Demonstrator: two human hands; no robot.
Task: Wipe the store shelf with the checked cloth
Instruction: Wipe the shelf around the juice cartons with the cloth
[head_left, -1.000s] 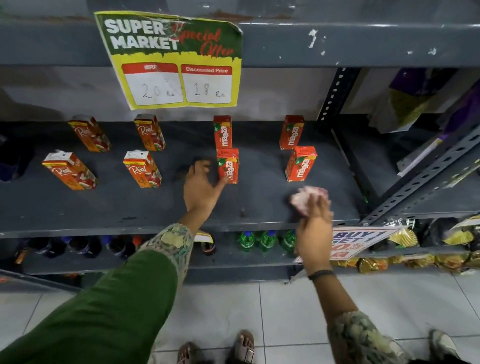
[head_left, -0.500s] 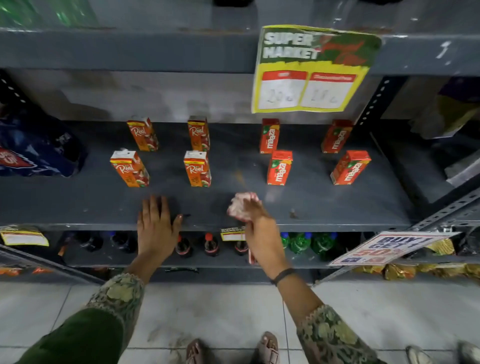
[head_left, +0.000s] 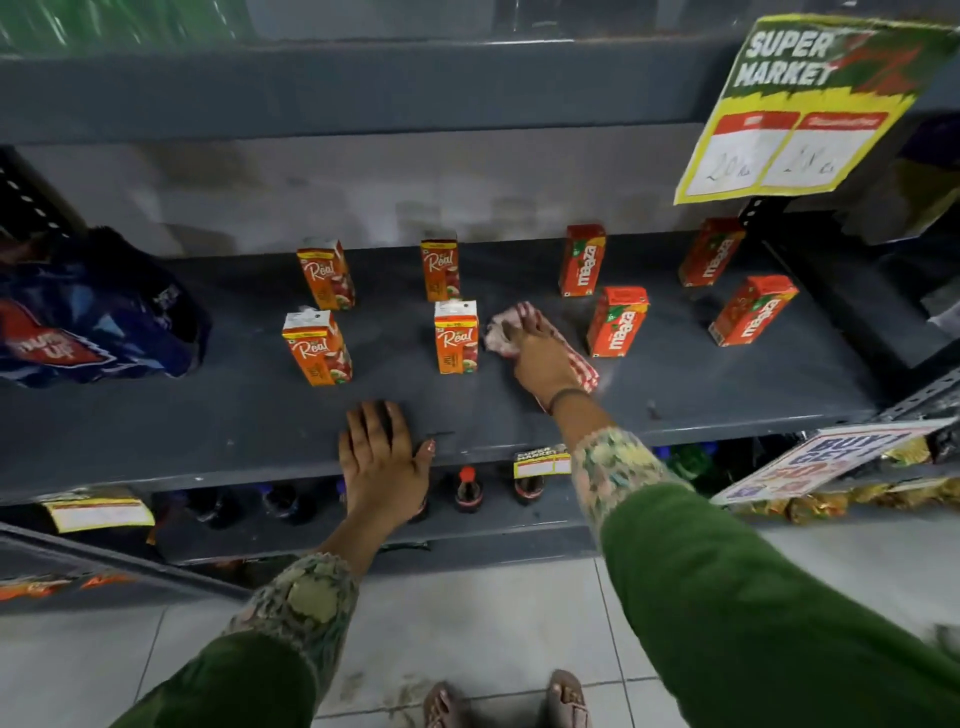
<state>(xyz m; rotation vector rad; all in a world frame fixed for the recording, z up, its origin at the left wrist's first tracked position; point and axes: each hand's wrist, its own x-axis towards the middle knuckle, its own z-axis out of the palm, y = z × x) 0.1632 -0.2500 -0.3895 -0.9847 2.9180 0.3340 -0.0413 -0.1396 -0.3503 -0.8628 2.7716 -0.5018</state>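
Observation:
The dark grey store shelf (head_left: 208, 415) runs across the view at waist height. My right hand (head_left: 540, 358) presses the red-and-white checked cloth (head_left: 582, 366) flat onto the shelf, between a Real juice carton (head_left: 456, 338) and a Maaza carton (head_left: 617, 322). The cloth bunches out past my fingertips and trails under my wrist. My left hand (head_left: 382, 457) lies flat with fingers spread on the shelf's front edge, holding nothing.
Several more Real (head_left: 317, 348) and Maaza (head_left: 753, 312) cartons stand on the shelf. A blue bag (head_left: 88, 317) lies at the left end. A yellow offer sign (head_left: 810, 104) hangs at upper right. Bottles (head_left: 467, 488) fill the lower shelf. Tiled floor lies below.
My right hand has pushed the cloth from the shelf's front edge deeper in, between the cartons. My left hand stayed flat on the front edge. The view shifted left.

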